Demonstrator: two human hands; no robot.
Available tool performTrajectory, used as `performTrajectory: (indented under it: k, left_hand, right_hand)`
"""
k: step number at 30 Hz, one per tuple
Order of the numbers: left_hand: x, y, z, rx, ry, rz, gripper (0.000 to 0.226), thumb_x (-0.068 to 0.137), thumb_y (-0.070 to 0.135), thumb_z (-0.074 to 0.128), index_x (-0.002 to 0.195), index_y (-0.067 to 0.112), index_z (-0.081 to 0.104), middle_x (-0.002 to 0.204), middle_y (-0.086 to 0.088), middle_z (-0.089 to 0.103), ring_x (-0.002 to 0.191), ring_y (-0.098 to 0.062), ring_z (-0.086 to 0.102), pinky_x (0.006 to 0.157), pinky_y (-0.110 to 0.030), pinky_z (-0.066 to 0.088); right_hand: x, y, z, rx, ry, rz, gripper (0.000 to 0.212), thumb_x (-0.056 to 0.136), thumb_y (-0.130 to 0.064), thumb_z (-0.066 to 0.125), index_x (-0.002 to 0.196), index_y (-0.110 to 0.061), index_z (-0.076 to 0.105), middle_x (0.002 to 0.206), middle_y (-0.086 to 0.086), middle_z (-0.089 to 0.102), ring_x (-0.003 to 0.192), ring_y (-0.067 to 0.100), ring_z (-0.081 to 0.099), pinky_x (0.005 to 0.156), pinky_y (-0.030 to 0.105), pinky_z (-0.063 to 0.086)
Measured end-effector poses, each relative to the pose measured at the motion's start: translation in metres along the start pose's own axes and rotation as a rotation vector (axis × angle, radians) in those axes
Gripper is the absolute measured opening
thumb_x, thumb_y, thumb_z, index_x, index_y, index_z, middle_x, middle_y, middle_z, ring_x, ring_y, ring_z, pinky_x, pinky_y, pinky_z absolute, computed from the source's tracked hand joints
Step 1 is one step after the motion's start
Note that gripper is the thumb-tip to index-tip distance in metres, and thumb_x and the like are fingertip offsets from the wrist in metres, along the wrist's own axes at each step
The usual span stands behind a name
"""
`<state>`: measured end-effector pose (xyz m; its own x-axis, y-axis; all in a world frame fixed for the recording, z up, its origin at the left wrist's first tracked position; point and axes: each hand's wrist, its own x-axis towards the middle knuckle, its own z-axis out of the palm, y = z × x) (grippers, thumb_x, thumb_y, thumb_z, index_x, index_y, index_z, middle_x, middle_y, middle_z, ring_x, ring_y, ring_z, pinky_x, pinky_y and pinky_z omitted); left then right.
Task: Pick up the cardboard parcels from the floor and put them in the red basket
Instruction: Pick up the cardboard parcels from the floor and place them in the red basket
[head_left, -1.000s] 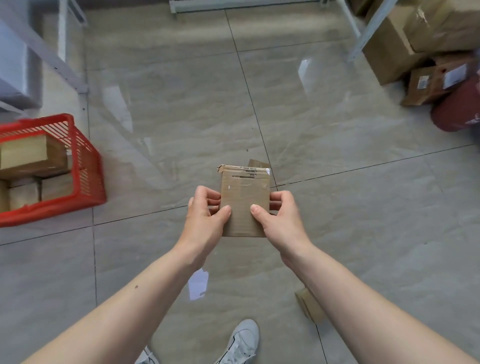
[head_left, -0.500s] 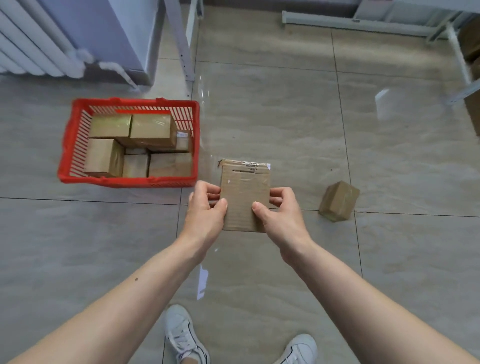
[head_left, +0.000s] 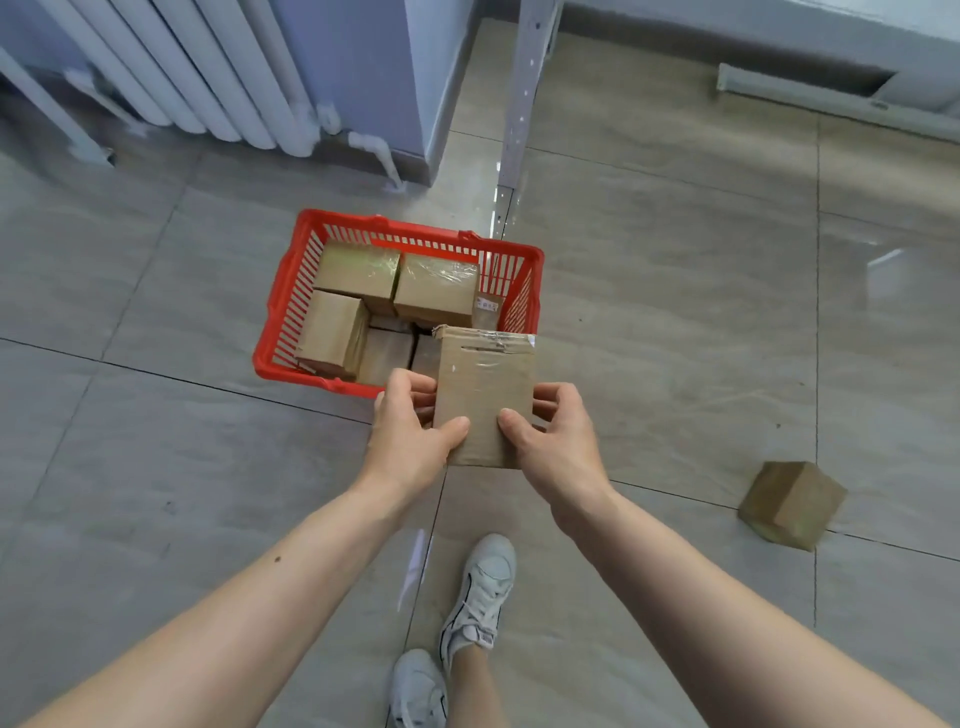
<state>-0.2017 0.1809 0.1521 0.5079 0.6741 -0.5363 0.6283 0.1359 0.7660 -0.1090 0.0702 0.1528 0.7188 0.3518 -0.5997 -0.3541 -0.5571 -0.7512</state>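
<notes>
Holding a flat parcel (head_left: 485, 397) in both hands, left (head_left: 410, 441) and right (head_left: 558, 444) grips clamped on its sides, near the basket (head_left: 291, 306). Several boxes (head_left: 436, 291) already sit inside; one box (head_left: 792, 504) waits on the floor (head_left: 675, 338).

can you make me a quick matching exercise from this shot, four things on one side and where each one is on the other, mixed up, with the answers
Things:
1. flat parcel
2. cube-shaped parcel
3. red basket
4. radiator

Places:
A. against the wall at top left
B. on the floor tiles, with several parcels inside
C. lying alone on the floor at right
D. held between the left hand and right hand, just this side of the basket

Pairs: 1-D, 2-C, 3-B, 4-A
</notes>
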Motion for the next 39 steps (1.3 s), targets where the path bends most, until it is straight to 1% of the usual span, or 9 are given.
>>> performTrajectory:
  k: [4,8,15,21,24,28,32,37,39]
  left_hand:
    - [0.037,0.009,-0.014,-0.023,-0.002,-0.032,0.044,0.073,0.012,0.075,0.106,0.023,0.048,0.120,-0.009,0.055,0.104,-0.016,0.059,0.090,-0.041,0.055]
    - [0.068,0.006,-0.029,-0.026,0.031,-0.077,0.042,0.063,0.026,0.070,0.097,0.035,0.048,0.119,-0.006,0.056,0.104,-0.016,0.061,0.092,-0.046,0.055]
    - [0.122,-0.013,-0.063,-0.081,0.020,-0.128,0.031,0.071,0.024,0.065,0.094,0.042,0.053,0.120,-0.006,0.060,0.106,-0.016,0.063,0.093,-0.044,0.055]
    - [0.175,-0.037,-0.097,-0.055,-0.073,-0.169,0.034,0.068,0.031,0.064,0.100,0.040,0.056,0.120,-0.004,0.061,0.106,-0.016,0.064,0.095,-0.044,0.053]
    - [0.200,-0.054,-0.104,-0.009,-0.126,-0.183,0.043,0.070,0.033,0.060,0.113,0.031,0.059,0.119,-0.003,0.062,0.109,-0.019,0.062,0.097,-0.046,0.051]
    - [0.231,-0.087,-0.100,0.067,-0.195,-0.211,0.055,0.073,0.041,0.058,0.127,0.033,0.060,0.127,-0.001,0.060,0.116,-0.019,0.060,0.104,-0.045,0.046]
    - [0.259,-0.109,-0.091,0.173,-0.194,-0.217,0.052,0.091,0.023,0.057,0.142,0.023,0.048,0.137,-0.002,0.046,0.131,-0.021,0.045,0.113,-0.041,0.035]
    - [0.284,-0.134,-0.078,0.208,-0.172,-0.245,0.051,0.082,0.035,0.056,0.132,0.027,0.052,0.130,0.001,0.058,0.126,-0.023,0.050,0.107,-0.046,0.041]
    - [0.292,-0.142,-0.074,0.237,-0.180,-0.234,0.044,0.089,0.029,0.056,0.133,0.026,0.051,0.134,0.001,0.056,0.128,-0.023,0.046,0.110,-0.045,0.038]
  right_hand:
    - [0.037,-0.021,0.019,-0.010,-0.042,0.008,0.036,0.087,-0.018,0.068,0.118,-0.020,0.050,0.104,-0.011,0.061,0.099,0.010,0.062,0.092,0.040,0.055]
    - [0.066,-0.033,0.046,-0.040,-0.056,0.039,0.052,0.080,-0.026,0.071,0.129,-0.018,0.054,0.118,0.000,0.065,0.106,0.018,0.064,0.094,0.044,0.055]
    - [0.101,-0.040,0.105,-0.004,-0.087,0.116,0.044,0.087,-0.019,0.067,0.129,-0.016,0.058,0.120,0.001,0.068,0.108,0.017,0.064,0.093,0.045,0.056]
    - [0.126,-0.042,0.158,0.024,-0.044,0.182,0.043,0.088,-0.016,0.066,0.130,-0.017,0.056,0.121,0.002,0.067,0.108,0.018,0.065,0.093,0.046,0.056]
    - [0.141,-0.036,0.180,0.019,-0.011,0.197,0.041,0.090,-0.012,0.065,0.130,-0.016,0.055,0.119,0.000,0.066,0.108,0.016,0.063,0.095,0.044,0.055]
    - [0.165,-0.014,0.202,0.011,0.026,0.233,0.042,0.090,-0.011,0.065,0.130,-0.016,0.054,0.115,-0.001,0.064,0.106,0.016,0.062,0.095,0.043,0.054]
    - [0.197,0.013,0.224,-0.008,0.029,0.270,0.041,0.090,-0.012,0.065,0.129,-0.017,0.054,0.114,-0.002,0.063,0.105,0.016,0.062,0.093,0.042,0.055]
    - [0.233,0.044,0.242,-0.056,0.034,0.283,0.044,0.090,-0.016,0.065,0.132,-0.019,0.053,0.113,-0.007,0.060,0.109,0.017,0.061,0.097,0.045,0.054]
    - [0.245,0.054,0.248,-0.079,0.035,0.284,0.045,0.090,-0.017,0.066,0.133,-0.019,0.052,0.113,-0.007,0.059,0.111,0.018,0.061,0.097,0.045,0.053]
